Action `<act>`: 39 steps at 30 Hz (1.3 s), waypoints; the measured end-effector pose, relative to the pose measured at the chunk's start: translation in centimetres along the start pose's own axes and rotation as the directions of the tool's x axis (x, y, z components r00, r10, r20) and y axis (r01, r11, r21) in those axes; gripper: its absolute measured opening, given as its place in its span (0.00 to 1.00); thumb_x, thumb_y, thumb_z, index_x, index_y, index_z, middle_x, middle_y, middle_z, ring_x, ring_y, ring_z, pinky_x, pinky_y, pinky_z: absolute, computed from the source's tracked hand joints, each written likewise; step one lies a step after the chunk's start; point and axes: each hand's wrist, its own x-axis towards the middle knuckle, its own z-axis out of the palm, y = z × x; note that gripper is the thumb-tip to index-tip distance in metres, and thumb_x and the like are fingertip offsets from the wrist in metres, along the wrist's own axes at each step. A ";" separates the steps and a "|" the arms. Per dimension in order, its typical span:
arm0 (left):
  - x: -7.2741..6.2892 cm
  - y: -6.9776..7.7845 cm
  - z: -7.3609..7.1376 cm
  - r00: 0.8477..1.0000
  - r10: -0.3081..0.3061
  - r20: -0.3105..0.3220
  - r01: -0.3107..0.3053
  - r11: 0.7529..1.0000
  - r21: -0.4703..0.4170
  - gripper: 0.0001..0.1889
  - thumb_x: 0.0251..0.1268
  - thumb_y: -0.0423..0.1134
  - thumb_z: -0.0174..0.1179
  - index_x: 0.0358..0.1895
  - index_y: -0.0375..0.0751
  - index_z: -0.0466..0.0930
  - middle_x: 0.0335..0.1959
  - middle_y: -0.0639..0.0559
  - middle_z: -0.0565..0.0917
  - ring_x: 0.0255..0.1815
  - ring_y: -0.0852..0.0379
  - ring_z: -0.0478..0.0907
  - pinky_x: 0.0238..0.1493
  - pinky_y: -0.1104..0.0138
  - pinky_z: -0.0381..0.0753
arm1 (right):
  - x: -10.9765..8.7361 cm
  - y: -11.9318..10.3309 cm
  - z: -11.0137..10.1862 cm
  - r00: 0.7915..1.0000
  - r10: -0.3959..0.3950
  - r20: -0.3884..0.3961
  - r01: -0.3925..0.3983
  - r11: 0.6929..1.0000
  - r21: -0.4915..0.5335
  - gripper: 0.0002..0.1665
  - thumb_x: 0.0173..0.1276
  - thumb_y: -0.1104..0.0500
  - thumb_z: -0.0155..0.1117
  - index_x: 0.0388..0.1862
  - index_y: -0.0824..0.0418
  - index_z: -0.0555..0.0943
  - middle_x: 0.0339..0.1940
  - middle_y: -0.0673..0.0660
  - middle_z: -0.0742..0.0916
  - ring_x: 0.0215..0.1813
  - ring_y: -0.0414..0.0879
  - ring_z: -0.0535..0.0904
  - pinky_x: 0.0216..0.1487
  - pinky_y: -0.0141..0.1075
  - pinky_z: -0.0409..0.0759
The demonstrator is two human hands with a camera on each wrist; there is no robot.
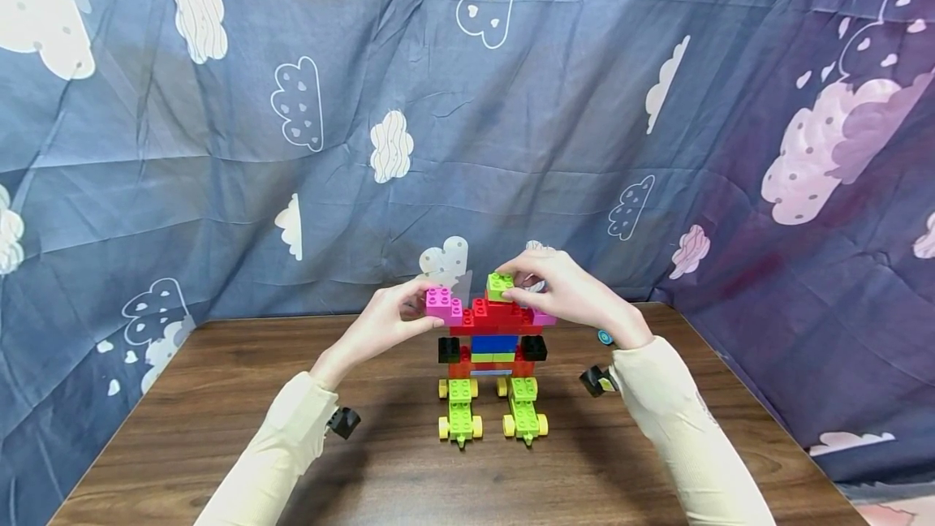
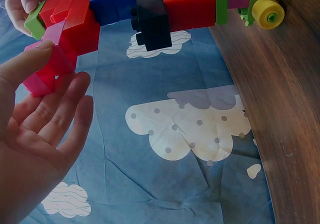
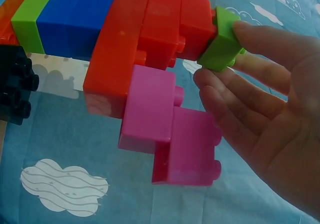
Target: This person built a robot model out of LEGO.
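A figure of toy building bricks stands upright on the table, with a blue brick (image 1: 494, 344) in its middle and red bricks (image 1: 497, 316) above. My left hand (image 1: 385, 316) pinches the outer pink brick (image 1: 439, 300) at the figure's left shoulder, thumb on one face and fingers beneath in the left wrist view. At the top, my right hand (image 1: 558, 286) grips a lime green brick (image 1: 500, 286) between thumb and fingers. It sits on a red brick. In the right wrist view, more pink bricks (image 3: 192, 146) step out from the other shoulder, below that hand.
Two lime green wheeled bases (image 1: 460, 412) with yellow wheels form the feet. Black bricks (image 1: 449, 350) stick out at both sides. A small blue round piece (image 1: 605, 337) lies on the wooden table (image 1: 409, 477) at the right. Behind hangs a cloud-patterned cloth (image 1: 351, 209).
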 end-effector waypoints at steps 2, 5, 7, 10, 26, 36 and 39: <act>0.0 0.0 0.0 1.000 0.001 0.001 -0.001 1.000 0.001 0.23 0.59 0.41 0.71 0.58 0.44 0.78 0.46 0.48 0.86 0.41 0.56 0.82 0.50 0.58 0.87 | 0.1 0.0 0.1 1.000 0.003 0.005 -0.003 1.000 -0.002 0.18 0.65 0.54 0.71 0.53 0.54 0.84 0.43 0.49 0.85 0.44 0.40 0.83 0.44 0.35 0.86; 0.0 0.0 0.0 1.000 0.002 0.002 -0.002 1.000 -0.001 0.23 0.59 0.41 0.71 0.58 0.45 0.78 0.46 0.49 0.86 0.41 0.56 0.82 0.50 0.58 0.87 | 0.1 -0.2 0.1 1.000 0.009 0.011 -0.009 1.000 -0.002 0.18 0.65 0.54 0.71 0.53 0.54 0.84 0.44 0.50 0.85 0.44 0.40 0.83 0.44 0.35 0.87; -0.1 0.0 0.0 1.000 0.003 0.001 -0.003 1.000 0.000 0.23 0.59 0.41 0.71 0.58 0.45 0.78 0.46 0.49 0.86 0.41 0.56 0.82 0.50 0.58 0.87 | 0.1 -0.1 0.1 1.000 0.010 0.013 -0.010 1.000 -0.003 0.17 0.65 0.55 0.70 0.53 0.55 0.84 0.44 0.50 0.86 0.44 0.41 0.83 0.45 0.36 0.87; -0.1 0.0 0.0 1.000 0.003 -0.001 -0.003 1.000 0.005 0.23 0.59 0.41 0.71 0.58 0.45 0.78 0.46 0.49 0.86 0.41 0.56 0.81 0.50 0.59 0.87 | 0.1 -0.1 0.1 1.000 0.014 0.017 -0.014 1.000 0.003 0.17 0.65 0.55 0.70 0.53 0.55 0.84 0.45 0.51 0.86 0.44 0.42 0.83 0.45 0.38 0.87; -0.1 -0.1 0.1 1.000 0.004 0.000 -0.004 1.000 0.008 0.23 0.59 0.41 0.71 0.57 0.45 0.79 0.46 0.50 0.86 0.41 0.56 0.82 0.50 0.61 0.86 | -0.1 -0.3 0.4 0.999 -0.026 -0.027 0.025 0.999 -0.039 0.17 0.62 0.54 0.73 0.49 0.56 0.84 0.40 0.50 0.86 0.42 0.42 0.82 0.47 0.39 0.83; 0.0 -0.1 0.1 1.000 0.003 -0.003 -0.003 1.000 0.008 0.22 0.59 0.41 0.71 0.57 0.45 0.79 0.45 0.50 0.86 0.40 0.57 0.82 0.49 0.61 0.87 | 0.3 -0.5 0.0 1.000 -0.015 0.008 0.016 0.999 -0.040 0.17 0.62 0.55 0.73 0.49 0.57 0.86 0.40 0.51 0.88 0.42 0.42 0.82 0.44 0.43 0.85; 0.0 -0.1 0.0 1.000 0.001 -0.003 -0.001 1.000 0.013 0.23 0.59 0.41 0.71 0.57 0.45 0.79 0.44 0.50 0.86 0.40 0.57 0.82 0.49 0.61 0.87 | 0.3 -0.7 -0.1 1.000 -0.017 0.019 0.017 0.999 -0.044 0.17 0.63 0.56 0.72 0.50 0.58 0.86 0.40 0.51 0.89 0.41 0.43 0.82 0.44 0.43 0.85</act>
